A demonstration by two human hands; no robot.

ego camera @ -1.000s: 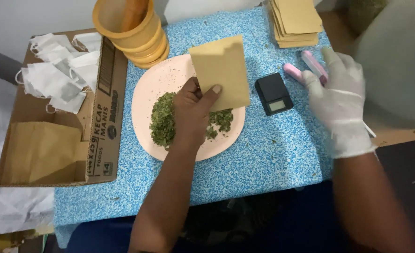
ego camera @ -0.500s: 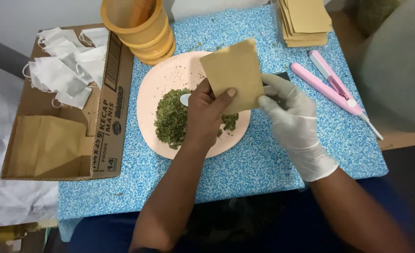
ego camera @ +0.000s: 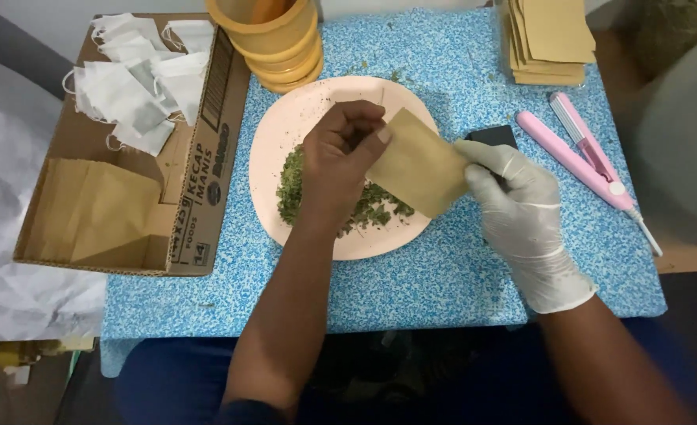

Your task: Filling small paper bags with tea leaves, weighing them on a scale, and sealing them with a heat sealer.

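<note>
So both hands are on one small brown paper pouch (ego camera: 417, 171), sitting just above the middle of the frame and held tilted over the right half of a pale pink plate (ego camera: 305, 118). The bare left hand (ego camera: 339, 157) pinches the pouch's upper left corner with curled fingers, and the right hand (ego camera: 514, 206), which wears a white glove, grips the pouch's right edge with its fingertips. Under the left hand there's a pile of chopped green dried herb (ego camera: 364, 211) on the plate, partly hidden by the hand and the pouch. Just behind the gloved hand a small black pocket scale (ego camera: 492, 135) peeks out, mostly covered, so can't tell much about it. Further right, a pink clamp-style tool (ego camera: 580, 157) that looks like a mini heat sealer lies diagonally on the blue speckled tablecloth (ego camera: 411, 275), well apart from both hands. In the upper right of the frame there's a stack of flat brown pouches (ego camera: 549, 39) like the one being held. At top centre, touching the plate's far rim, sits a stack of orange plastic tubs (ego camera: 282, 47). The left side of the frame is taken up by an open cardboard box (ego camera: 199, 173) with white drawstring filter bags (ego camera: 132, 86) at its far end and a brown paper bag (ego camera: 97, 208) lying in its near end.
</note>
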